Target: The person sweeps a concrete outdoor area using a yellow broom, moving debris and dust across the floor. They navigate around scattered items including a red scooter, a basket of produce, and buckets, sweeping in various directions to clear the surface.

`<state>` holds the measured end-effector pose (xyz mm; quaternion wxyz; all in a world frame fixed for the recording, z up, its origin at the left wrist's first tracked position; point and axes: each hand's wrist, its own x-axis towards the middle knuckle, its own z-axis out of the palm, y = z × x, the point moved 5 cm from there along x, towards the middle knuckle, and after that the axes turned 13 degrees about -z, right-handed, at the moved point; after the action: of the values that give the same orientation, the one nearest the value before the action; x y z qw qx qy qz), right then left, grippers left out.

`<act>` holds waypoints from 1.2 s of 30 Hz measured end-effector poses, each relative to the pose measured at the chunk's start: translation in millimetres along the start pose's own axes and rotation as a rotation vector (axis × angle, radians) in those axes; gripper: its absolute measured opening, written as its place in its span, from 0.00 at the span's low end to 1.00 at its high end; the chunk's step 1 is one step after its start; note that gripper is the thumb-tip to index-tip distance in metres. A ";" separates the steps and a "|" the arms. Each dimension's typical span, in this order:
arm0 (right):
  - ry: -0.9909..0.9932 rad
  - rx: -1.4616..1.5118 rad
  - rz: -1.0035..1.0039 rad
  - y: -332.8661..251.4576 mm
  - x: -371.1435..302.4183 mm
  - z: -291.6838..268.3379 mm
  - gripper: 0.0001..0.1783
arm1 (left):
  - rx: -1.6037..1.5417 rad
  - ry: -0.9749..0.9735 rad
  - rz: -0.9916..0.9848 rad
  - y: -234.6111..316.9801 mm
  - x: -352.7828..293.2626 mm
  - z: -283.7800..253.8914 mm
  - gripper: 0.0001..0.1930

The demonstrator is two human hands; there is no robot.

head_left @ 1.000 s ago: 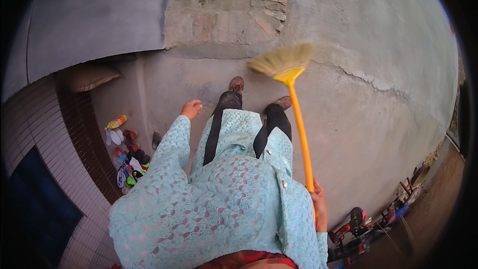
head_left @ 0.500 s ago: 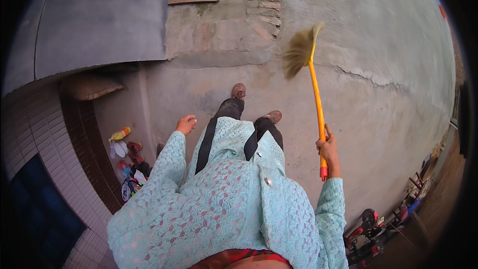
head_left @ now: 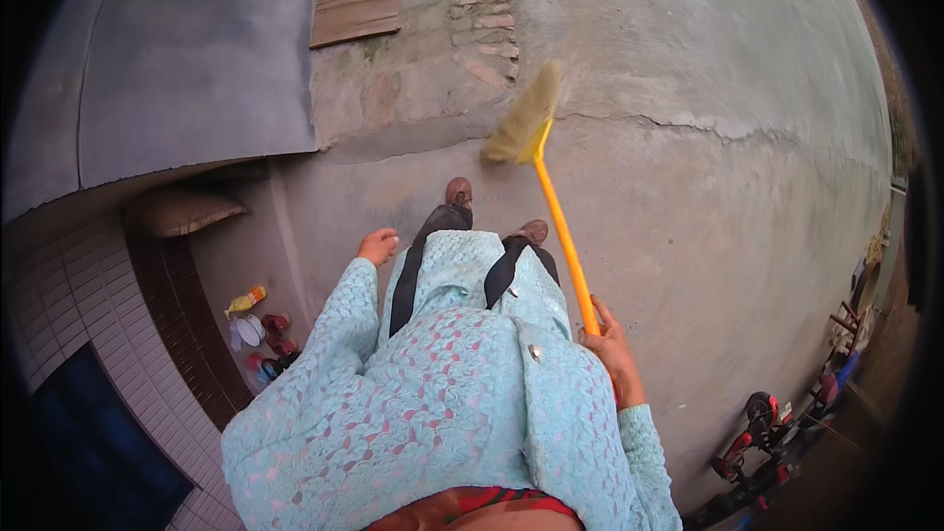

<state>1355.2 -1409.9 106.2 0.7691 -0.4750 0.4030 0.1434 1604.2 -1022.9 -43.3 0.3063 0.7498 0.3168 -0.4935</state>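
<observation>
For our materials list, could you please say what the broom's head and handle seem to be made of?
Broom head: probably matte plant fibre, tan and bristly, though blurred. Handle: likely plastic or coated wood, smooth, by its even orange colour.

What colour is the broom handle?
The broom handle is yellow-orange; the head view shows it best.

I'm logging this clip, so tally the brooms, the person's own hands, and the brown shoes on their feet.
Brooms: 1, the yellow broom
Hands: 2, the left hand and right hand
Brown shoes: 2, the left shoe and right shoe
Total: 5
</observation>
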 end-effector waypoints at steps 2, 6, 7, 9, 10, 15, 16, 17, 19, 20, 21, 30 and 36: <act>-0.001 -0.098 0.064 22.0 15.5 -7.3 0.43 | 0.025 -0.033 0.093 24.6 -7.4 6.5 0.17; 0.062 -0.266 0.100 51.3 37.4 -49.0 0.43 | 0.173 -0.137 0.499 107.4 -50.6 27.8 0.17; 0.082 -0.293 0.073 40.2 41.6 -60.6 0.43 | 0.209 -0.195 0.590 144.9 -89.5 39.4 0.16; 0.110 -0.481 0.041 8.2 47.6 -78.1 0.43 | 0.146 -0.427 0.690 205.6 -174.8 66.5 0.15; 0.128 -0.631 0.028 -11.3 51.1 -85.6 0.43 | 0.242 -0.543 0.832 231.1 -220.7 83.1 0.15; 0.159 -1.056 -0.354 -40.9 83.6 -124.8 0.41 | 0.454 -1.477 1.423 266.9 -435.7 158.1 0.11; 0.193 -1.139 -0.378 -46.0 81.0 -122.6 0.41 | 0.443 -1.691 1.433 259.2 -464.2 167.9 0.11; 0.239 -1.217 -0.403 -54.8 72.8 -116.6 0.41 | 0.433 -1.793 1.455 251.1 -487.2 176.5 0.11; 0.345 -1.167 -0.403 -45.7 57.6 -118.7 0.41 | 0.333 -1.984 1.463 237.9 -513.0 187.3 0.13; 0.387 -1.022 -0.403 -41.1 47.5 -116.0 0.39 | 0.244 -2.034 1.464 231.5 -523.4 189.8 0.15; 0.426 -0.876 -0.401 -36.7 36.8 -109.8 0.36 | 0.201 -2.063 1.453 230.2 -530.7 190.2 0.16; 0.601 0.066 -0.147 54.7 -60.9 -93.8 0.16 | 0.191 -2.203 1.396 234.9 -553.0 211.5 0.14; 0.877 0.394 -0.022 126.5 -108.9 -31.5 0.14 | 0.182 -2.260 1.484 250.4 -536.0 198.6 0.12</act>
<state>1194.6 -1354.7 103.8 0.6036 -0.3401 0.7036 -0.1578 1523.1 -1422.0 429.5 0.5385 -0.0517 -0.6153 -0.5735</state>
